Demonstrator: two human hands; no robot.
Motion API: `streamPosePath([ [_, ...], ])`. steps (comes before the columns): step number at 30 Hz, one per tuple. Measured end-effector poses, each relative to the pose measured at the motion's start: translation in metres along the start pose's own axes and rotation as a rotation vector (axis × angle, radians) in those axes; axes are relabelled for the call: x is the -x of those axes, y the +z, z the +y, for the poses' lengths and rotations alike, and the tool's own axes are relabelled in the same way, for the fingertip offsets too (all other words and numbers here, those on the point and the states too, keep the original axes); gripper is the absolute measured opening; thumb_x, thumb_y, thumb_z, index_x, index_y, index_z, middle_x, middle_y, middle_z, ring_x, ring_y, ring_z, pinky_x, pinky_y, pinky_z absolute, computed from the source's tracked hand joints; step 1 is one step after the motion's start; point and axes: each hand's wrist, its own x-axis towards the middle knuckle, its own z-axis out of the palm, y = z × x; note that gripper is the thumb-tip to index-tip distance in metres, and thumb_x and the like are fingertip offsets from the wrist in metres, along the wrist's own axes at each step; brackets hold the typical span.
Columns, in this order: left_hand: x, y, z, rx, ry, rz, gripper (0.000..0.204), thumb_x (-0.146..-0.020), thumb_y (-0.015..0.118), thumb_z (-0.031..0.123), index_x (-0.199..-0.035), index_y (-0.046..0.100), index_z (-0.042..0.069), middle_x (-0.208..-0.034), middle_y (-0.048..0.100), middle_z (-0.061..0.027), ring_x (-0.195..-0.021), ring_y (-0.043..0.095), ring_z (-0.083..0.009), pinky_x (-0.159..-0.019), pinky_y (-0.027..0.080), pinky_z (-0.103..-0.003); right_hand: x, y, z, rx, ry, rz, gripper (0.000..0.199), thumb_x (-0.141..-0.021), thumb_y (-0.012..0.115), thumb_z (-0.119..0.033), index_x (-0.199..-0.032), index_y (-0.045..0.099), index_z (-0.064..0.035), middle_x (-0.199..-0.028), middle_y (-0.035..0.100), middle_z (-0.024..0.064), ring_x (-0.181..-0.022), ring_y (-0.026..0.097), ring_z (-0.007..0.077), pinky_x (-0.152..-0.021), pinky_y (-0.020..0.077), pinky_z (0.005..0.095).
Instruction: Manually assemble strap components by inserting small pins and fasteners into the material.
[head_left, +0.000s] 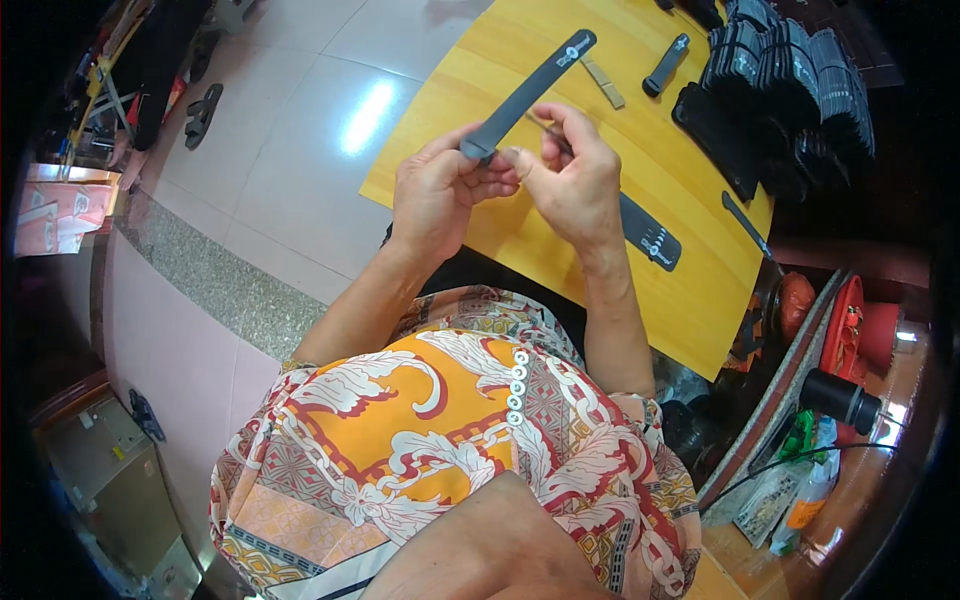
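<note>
My left hand (438, 192) is closed on the lower end of a flat dark grey strap (530, 95), its thumb pressed near the fold. The strap slants up to the right above the yellow table (460, 85), its rounded far end printed in white. Close beside it, my right hand (580, 178) is closed, thumb meeting the strap's lower end. A thin dark rod-like piece (540, 124) juts out from its fingers; its kind is unclear. Another dark strap piece (655, 240) with white print lies on the table, partly hidden by my right wrist.
A small wooden stick (603, 82) and a looped strap (666, 66) lie farther back. Stacks of bundled dark straps (785, 65) and a black piece (715, 140) fill the far right. A narrow strap (746, 224) rests near the right edge, beside a cluttered shelf (780, 390).
</note>
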Motion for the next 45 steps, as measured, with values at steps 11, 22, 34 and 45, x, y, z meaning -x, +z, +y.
streamPosePath([
  [11, 0.016, 0.032, -0.007, 0.002, 0.003, -0.061, 0.029, -0.082, 0.041, 0.005, -0.106, 0.052, -0.008, -0.087, 0.059, -0.0134, -0.078, 0.060, -0.0181, -0.068, 0.052, -0.031, 0.006, -0.018, -0.001, -0.143, -0.325, 0.047, 0.017, -0.069, 0.056, 0.004, -0.084, 0.061, -0.0008, -0.078, 0.058, 0.0140, -0.067, 0.059, 0.0300, -0.057, 0.0484, 0.0328],
  [22, 0.035, 0.054, -0.003, -0.409, -0.271, -0.497, 0.031, -0.089, 0.044, 0.015, -0.110, 0.049, -0.007, -0.058, 0.052, -0.0088, -0.045, 0.047, -0.0129, -0.042, 0.039, -0.023, 0.010, -0.113, 0.015, -0.277, 0.134, 0.702, 0.008, -0.074, 0.060, 0.000, -0.081, 0.064, -0.0016, -0.070, 0.058, 0.0022, -0.060, 0.052, 0.0086, -0.052, 0.0418, 0.0219],
  [34, -0.006, 0.005, 0.005, -0.160, -0.210, -0.358, 0.026, -0.089, 0.041, 0.018, -0.104, 0.048, -0.003, -0.055, 0.046, -0.0075, -0.043, 0.044, -0.0169, -0.043, 0.037, -0.028, 0.113, -0.322, 0.123, 1.327, 0.296, 1.028, 0.019, -0.076, 0.051, -0.018, -0.087, 0.064, -0.0101, -0.074, 0.063, 0.0158, -0.069, 0.062, 0.0336, -0.064, 0.0482, 0.0440],
  [45, -0.028, -0.007, -0.021, -0.075, -0.258, -0.225, 0.019, -0.086, 0.050, 0.020, -0.097, 0.049, 0.004, -0.071, 0.047, -0.0038, -0.058, 0.044, -0.0147, -0.054, 0.035, -0.026, 0.067, -0.179, 0.148, 1.022, 0.404, 0.363, 0.019, -0.077, 0.049, -0.009, -0.092, 0.058, -0.0016, -0.090, 0.061, 0.0176, -0.081, 0.059, 0.0349, -0.070, 0.0461, 0.0430],
])
